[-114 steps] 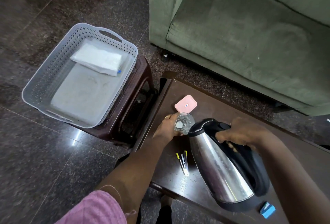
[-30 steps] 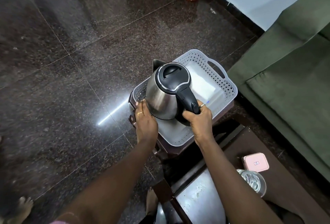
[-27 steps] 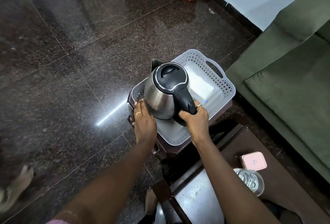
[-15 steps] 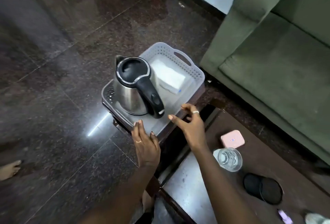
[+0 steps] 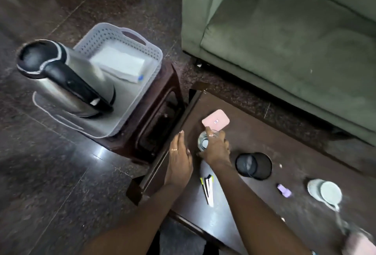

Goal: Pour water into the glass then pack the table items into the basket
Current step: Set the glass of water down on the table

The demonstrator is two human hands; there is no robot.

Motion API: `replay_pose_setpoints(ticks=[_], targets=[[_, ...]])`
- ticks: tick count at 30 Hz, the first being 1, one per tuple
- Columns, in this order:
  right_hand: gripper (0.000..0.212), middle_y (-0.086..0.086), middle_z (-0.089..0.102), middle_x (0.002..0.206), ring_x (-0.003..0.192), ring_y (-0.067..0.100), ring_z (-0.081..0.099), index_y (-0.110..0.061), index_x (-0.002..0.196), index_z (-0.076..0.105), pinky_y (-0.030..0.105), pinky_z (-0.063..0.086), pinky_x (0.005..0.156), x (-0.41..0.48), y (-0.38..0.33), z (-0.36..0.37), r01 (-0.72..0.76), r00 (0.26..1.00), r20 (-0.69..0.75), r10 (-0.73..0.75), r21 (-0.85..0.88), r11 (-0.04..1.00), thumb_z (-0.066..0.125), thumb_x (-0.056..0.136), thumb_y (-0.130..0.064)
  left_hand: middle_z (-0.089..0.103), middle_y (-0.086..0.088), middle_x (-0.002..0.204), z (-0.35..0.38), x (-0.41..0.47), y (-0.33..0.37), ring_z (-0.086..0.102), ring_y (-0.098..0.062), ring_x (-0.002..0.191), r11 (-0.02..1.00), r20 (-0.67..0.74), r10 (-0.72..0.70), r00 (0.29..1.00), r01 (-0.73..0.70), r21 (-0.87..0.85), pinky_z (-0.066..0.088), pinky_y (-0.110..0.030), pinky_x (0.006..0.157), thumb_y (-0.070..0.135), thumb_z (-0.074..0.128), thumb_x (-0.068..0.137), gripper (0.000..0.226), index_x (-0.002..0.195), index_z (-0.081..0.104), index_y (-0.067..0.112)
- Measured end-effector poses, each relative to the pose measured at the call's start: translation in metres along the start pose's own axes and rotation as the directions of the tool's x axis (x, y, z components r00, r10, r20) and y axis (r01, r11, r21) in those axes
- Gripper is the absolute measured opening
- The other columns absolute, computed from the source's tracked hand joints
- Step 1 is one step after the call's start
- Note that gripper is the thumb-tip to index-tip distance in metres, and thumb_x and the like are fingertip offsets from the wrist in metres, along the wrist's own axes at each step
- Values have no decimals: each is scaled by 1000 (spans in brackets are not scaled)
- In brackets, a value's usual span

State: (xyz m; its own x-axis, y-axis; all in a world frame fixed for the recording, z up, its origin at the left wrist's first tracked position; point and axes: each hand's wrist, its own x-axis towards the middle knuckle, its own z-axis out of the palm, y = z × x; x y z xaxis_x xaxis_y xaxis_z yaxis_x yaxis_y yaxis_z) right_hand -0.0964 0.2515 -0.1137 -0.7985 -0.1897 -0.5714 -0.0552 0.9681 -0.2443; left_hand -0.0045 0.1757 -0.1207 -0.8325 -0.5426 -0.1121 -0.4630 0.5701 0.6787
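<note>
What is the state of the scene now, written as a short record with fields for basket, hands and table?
basket: on a stool, holds kettle and white packet
right hand: grips the glass from above
left hand: open, at the table edge
table: pink box beside glass, mesh cup, stapler, small purple item

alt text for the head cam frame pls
A right hand grips a glass on a dark table while the left hand rests open at its edge. A kettle stands in a grey basket on a stool to the left; a pink case and black mesh cup sit on the table.
</note>
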Motion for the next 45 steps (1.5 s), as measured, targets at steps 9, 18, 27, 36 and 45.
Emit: replay_pose_setpoints(ticks=[9,18,27,36,45], targets=[[62,13,33,125,106,41,41,-34,138,33,45,44,94,-8,37,-17,146,988,-80,-134,167,975,63,84,-31,32,-16,148,32,4,44,29,-26,138,998,110,46,993,-41,-43,8,-11,108,10,39,92,52,142,29,5],[79,10,32,126,111,37,41,-38,140,30,41,45,93,-22,130,-104,67,986,-165,-31,223,973,70,74,-25,44,-21,139,77,6,137,39,-28,130,945,200,323,925,-303,-125,16,-17,111,15,37,93,46,135,40,-2],[68,12,33,128,114,39,41,-37,140,30,43,44,92,-9,239,-138,-74,965,-216,148,317,946,61,81,-26,45,-17,140,154,-4,220,41,-26,131,895,359,446,820,-420,-152,18,-16,110,10,39,96,42,137,40,2],[75,12,31,133,116,38,38,-35,143,29,45,44,94,17,300,-113,-234,953,-110,282,324,917,64,79,-15,44,-13,141,209,-14,236,39,-24,133,934,582,322,747,-352,-65,28,-30,113,2,36,95,44,139,38,6],[69,11,34,131,112,36,39,-35,142,29,44,45,86,39,309,-98,-178,963,-145,227,290,940,59,83,-17,43,-14,141,233,-16,236,43,-25,129,975,522,174,835,-222,29,32,-29,110,2,40,94,46,139,38,7]])
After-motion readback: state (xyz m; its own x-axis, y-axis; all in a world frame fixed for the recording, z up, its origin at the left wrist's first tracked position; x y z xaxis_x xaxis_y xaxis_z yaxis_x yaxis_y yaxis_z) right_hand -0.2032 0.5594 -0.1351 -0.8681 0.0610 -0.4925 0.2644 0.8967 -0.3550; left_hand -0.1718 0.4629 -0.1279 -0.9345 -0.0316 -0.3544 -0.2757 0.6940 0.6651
